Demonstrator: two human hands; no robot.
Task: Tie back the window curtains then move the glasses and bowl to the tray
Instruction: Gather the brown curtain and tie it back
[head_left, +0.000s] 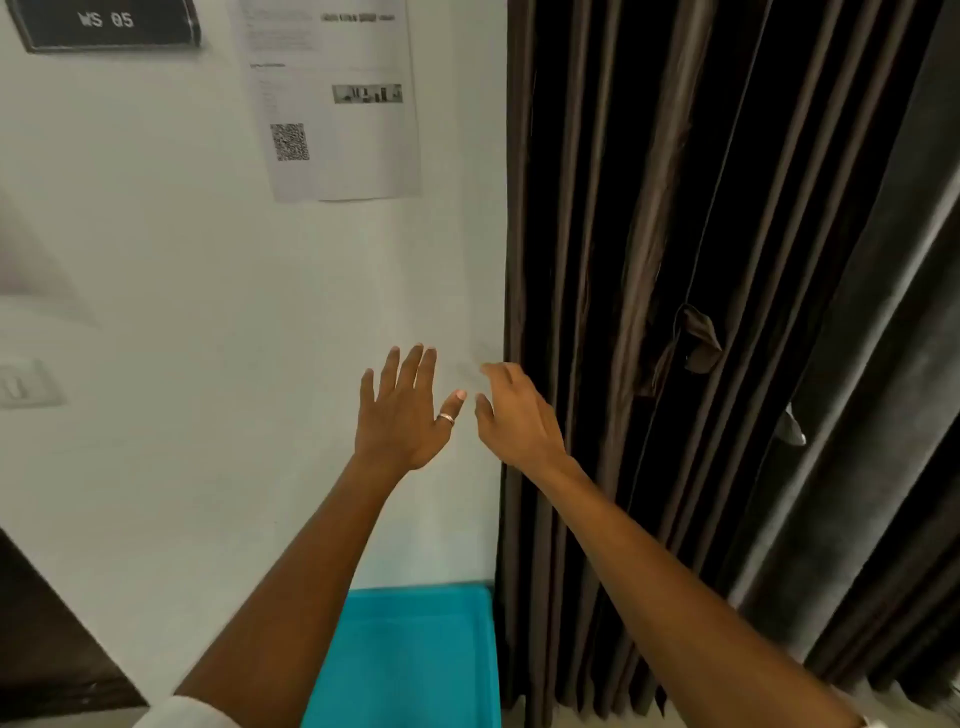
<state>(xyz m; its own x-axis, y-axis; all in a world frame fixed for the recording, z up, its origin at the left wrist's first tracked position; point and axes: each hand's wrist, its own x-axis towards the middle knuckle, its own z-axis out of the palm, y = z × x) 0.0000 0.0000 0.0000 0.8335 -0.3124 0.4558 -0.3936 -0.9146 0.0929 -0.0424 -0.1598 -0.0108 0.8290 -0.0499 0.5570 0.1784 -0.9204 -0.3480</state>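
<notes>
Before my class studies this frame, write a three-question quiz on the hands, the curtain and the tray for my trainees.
1. True or false: the left hand grips the curtain.
2. Multiple choice: the tray is A) red, B) teal, C) white.
3. Fill the gap: the sign on the wall reads "WS __".

Key: 1 false, its fingers are spread in front of the wall and hold nothing; 2 B; 3 05.
</notes>
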